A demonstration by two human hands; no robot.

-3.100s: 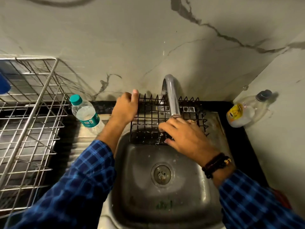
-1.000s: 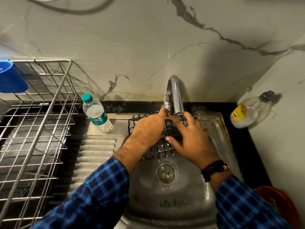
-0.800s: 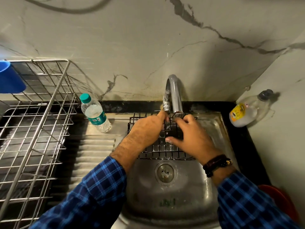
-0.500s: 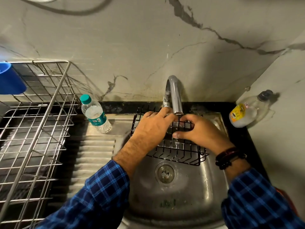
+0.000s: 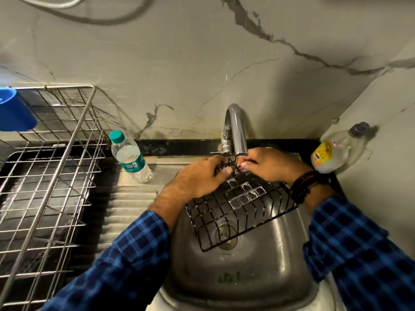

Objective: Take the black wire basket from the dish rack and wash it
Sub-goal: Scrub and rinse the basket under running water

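Pale marble-veined wall tiles [image 5: 179, 63] back a rounded stainless steel sink [image 5: 235, 279], over which a curved chrome faucet [image 5: 235, 126] bends down from the rear edge. Within that sink, held above the round metal drain [image 5: 224, 235], is the rectangular black wire basket [image 5: 242, 209]; it is tilted, its far edge raised right under the faucet's mouth and its near corner hanging low over the drain. Wet, shiny films fill several of its grid cells near the middle. At the basket's far left rim, the left hand [image 5: 199, 178] grips with its fingers curled over the wires and the thumb pressed in front. Directly below the spout, the right hand [image 5: 271, 164] holds the far right rim, its fingertips pinching the wires; a dark beaded bracelet [image 5: 307, 185] circles that wrist. Both forearms wear blue checked sleeves [image 5: 134, 254]. Left of the sink runs a ribbed steel draining board [image 5: 130, 205], where a clear plastic water bottle with a teal cap [image 5: 130, 158] stands. Further left sits a large silver wire dish rack [image 5: 45, 176], with a blue plastic cup [image 5: 13, 111] at its far corner. On the black counter in the right corner leans a clear bottle with a yellow label [image 5: 332, 151].
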